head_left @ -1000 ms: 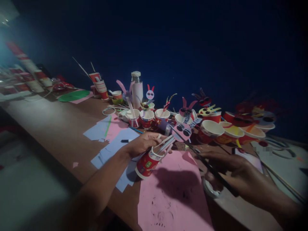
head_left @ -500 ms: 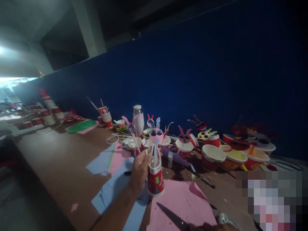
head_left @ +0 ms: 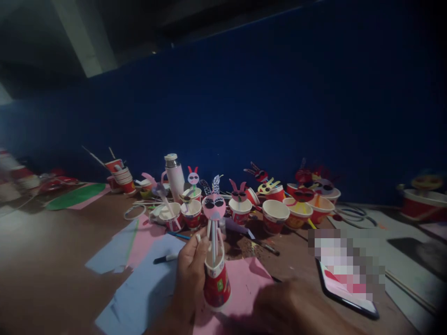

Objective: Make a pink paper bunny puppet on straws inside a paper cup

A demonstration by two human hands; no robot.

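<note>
My left hand (head_left: 193, 263) is closed on the left side of a red paper cup (head_left: 217, 289) with a white rim. White and pink paper strips (head_left: 214, 242) rise out of the cup to a pink paper face (head_left: 214, 208) with black sunglasses and patterned ears. The cup is upright, just above or on a pink paper sheet (head_left: 254, 274). Over that sheet's right side is my right hand (head_left: 289, 304), smeared by motion, its fingers not clear. I cannot make out anything in it.
Several paper cups (head_left: 275, 216) with paper faces line the back by a blue wall (head_left: 244, 107). A flask (head_left: 173, 177) stands behind them. Blue paper (head_left: 139, 284) and a black marker (head_left: 165, 258) lie left. A phone (head_left: 345, 288) lies right.
My view has swung right, and the cup sits nearer to me. A dark pointed blade that showed by my right hand is no longer visible. My right hand has come further into view.
</note>
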